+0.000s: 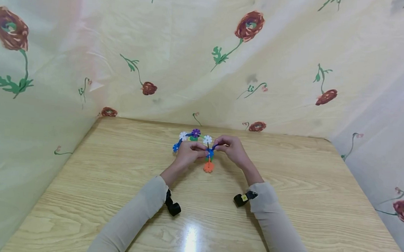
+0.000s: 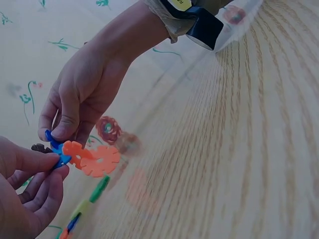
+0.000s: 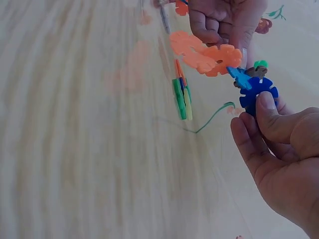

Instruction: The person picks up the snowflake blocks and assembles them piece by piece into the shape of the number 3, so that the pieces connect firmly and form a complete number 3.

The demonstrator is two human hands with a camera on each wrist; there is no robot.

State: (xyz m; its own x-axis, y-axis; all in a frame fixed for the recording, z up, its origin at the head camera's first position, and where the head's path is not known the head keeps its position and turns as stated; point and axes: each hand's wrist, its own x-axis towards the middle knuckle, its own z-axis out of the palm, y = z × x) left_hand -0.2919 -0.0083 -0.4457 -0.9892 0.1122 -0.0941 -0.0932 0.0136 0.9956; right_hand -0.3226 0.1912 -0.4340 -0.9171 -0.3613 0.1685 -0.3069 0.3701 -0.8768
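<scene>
Interlocking plastic snowflake discs are joined into a chain above the table. My left hand (image 1: 187, 153) pinches a light blue disc (image 1: 210, 153) between thumb and fingers. Opposite it, my right hand (image 1: 232, 148) pinches a dark blue disc (image 3: 255, 92) by its edge, against the light blue one; whether their slots are engaged I cannot tell. Orange discs (image 2: 99, 160) hang from the light blue disc on the near side. A brown disc (image 3: 257, 72) sits just behind. Further along are a purple disc (image 1: 196, 132) and white discs (image 1: 207, 139), partly hidden by my left hand.
The wooden table (image 1: 112, 198) reaches to a flower-printed cloth (image 1: 178, 62) hanging at the back and sides. Green and other coloured discs (image 3: 180, 99) of the chain show edge-on near the tabletop. Black camera straps (image 1: 241, 200) sit on both wrists.
</scene>
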